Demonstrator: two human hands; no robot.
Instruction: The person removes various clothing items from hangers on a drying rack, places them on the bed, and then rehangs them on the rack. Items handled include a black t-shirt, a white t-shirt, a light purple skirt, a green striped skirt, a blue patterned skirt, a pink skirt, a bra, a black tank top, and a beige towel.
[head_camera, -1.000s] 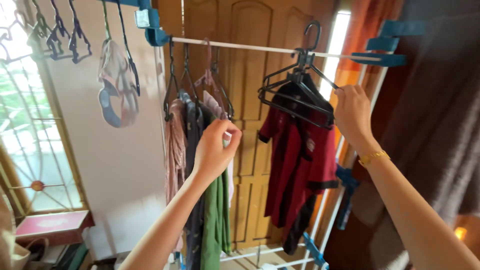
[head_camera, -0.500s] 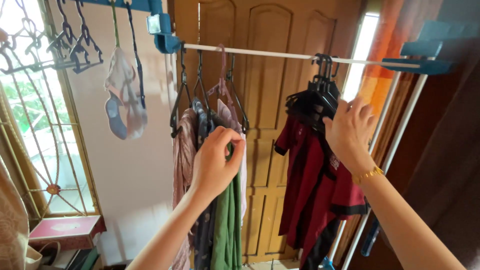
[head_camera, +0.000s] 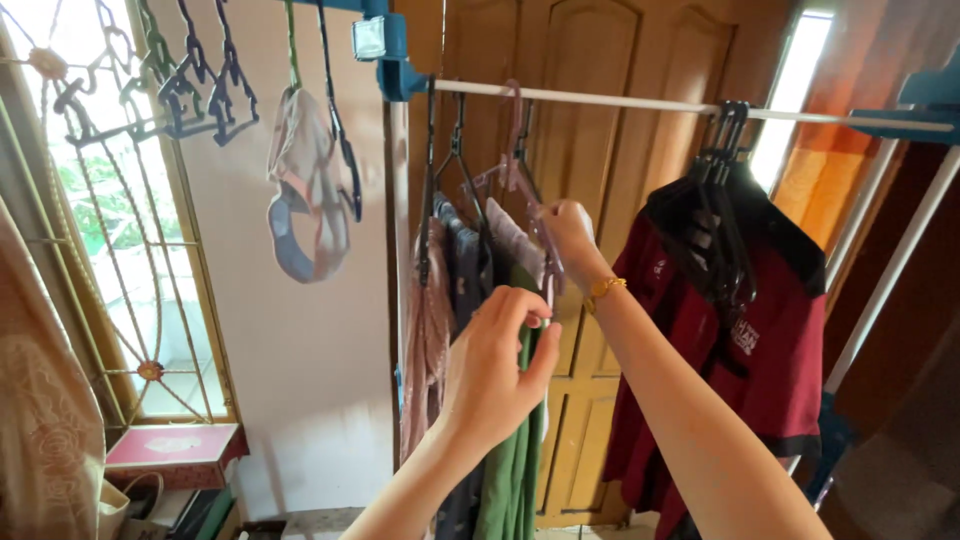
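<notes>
Here the left hand (head_camera: 495, 365) pinches the green garment (head_camera: 515, 440) hanging among the clothes at the rail's (head_camera: 620, 100) left end, while the right hand (head_camera: 568, 232) is clenched on the pink hanger (head_camera: 520, 165) above it. Steadying that hanger while easing the fabric free would likely keep its neighbours undisturbed. A moment ago the right hand was at the black hangers (head_camera: 722, 200) over the red shirt (head_camera: 740, 360), further right.

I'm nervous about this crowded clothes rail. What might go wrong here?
The right hand is at the pink hanger packed among other hangers; tugging it may snag a neighbouring black hanger and drop a garment. The left hand pinches the green garment, which might slip off. The bunched black hangers over the red shirt may tangle.
</notes>
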